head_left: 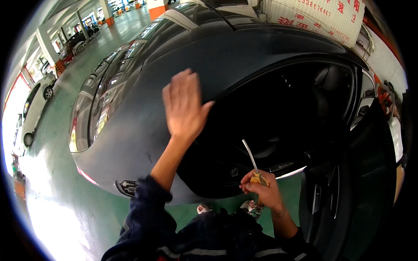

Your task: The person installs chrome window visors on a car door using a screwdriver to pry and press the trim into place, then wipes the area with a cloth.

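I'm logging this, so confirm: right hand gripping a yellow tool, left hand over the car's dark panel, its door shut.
The door isn't shut: the head view shows it open. The right hand grips the yellow tool and the left hand is over the dark panel.

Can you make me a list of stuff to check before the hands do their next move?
1. Right hand has a grip on the yellow-handled tool: ok, its fingers are closed around the handle.
2. Thin metal tube on the tool is uncovered: ok, it sticks out past the right hand.
3. Left hand is free: ok, it holds nothing and is spread over the dark car panel.
4. Left hand is touching the panel: cannot tell, the hand is blurred.
5. Hands are covered: not ok, both are bare.
6. Car door is open: ok, it stands open at the right.
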Demonstrator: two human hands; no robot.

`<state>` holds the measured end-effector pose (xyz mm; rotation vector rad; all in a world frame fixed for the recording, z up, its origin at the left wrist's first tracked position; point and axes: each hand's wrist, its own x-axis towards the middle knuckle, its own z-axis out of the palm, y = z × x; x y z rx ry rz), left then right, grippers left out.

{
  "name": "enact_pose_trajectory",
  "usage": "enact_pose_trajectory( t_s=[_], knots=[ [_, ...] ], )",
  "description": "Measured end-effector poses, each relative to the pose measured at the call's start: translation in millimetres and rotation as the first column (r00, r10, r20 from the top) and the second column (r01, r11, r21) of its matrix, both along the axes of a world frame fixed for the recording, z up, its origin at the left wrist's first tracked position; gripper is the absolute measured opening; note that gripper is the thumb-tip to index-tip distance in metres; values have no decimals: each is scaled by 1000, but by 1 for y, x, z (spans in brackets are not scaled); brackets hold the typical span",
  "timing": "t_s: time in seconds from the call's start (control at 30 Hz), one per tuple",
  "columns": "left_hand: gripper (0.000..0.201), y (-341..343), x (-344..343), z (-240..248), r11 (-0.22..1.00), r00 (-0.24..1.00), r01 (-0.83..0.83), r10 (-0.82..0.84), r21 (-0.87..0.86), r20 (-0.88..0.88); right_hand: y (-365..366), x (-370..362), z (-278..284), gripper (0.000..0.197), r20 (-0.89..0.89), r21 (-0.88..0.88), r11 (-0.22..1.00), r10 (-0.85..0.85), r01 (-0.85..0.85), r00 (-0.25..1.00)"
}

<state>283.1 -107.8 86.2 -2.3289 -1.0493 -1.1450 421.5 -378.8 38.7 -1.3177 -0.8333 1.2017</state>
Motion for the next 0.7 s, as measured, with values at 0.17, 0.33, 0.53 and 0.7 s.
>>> enact_pose_trajectory(
  t_s=[0.17, 0.33, 0.53, 0.7],
  knots=[
    [75, 27, 104, 67, 961, 985, 171, -161, 215, -61, 10, -29, 14, 12, -21, 83, 997, -2, 4, 1000],
    [77, 28, 68, 47, 957, 974, 227, -218, 184, -68, 18, -47, 12, 9, 9, 66, 994, -84, 83, 996],
    [82, 17, -145, -45, 987, 1000, 17, -20, -162, -17, 28, -59, 9, 8, 198, 10, 994, -109, 109, 974],
    [71, -39, -339, -209, 733, 900, -378, 435, -566, -37, 69, -58, 38, 13, 478, -109, 991, 123, -81, 870]
  ],
)
